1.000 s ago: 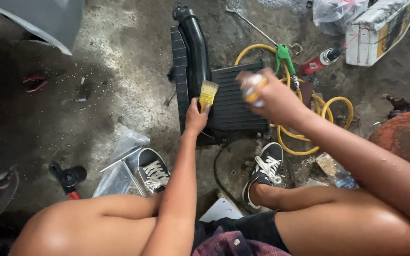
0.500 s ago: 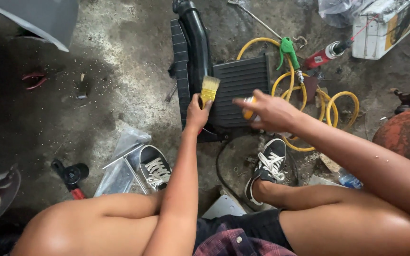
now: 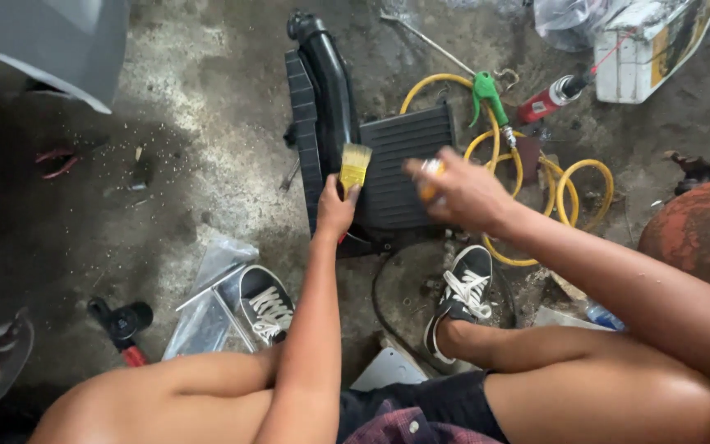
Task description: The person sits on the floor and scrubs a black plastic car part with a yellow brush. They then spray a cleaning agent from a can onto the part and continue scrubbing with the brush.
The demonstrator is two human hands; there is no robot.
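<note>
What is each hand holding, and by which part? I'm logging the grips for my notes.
The left hand grips a paintbrush by its handle, yellow bristles pointing up. The right hand wraps around a small orange object; which part it holds cannot be told.

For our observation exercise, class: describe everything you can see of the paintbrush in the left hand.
The paintbrush is small and flat, with pale yellow bristles pointing up and away from the person. Its handle is hidden inside the left hand, which grips it upright. The bristles lie over the left edge of the black ribbed part on the concrete floor; contact cannot be confirmed.
</note>
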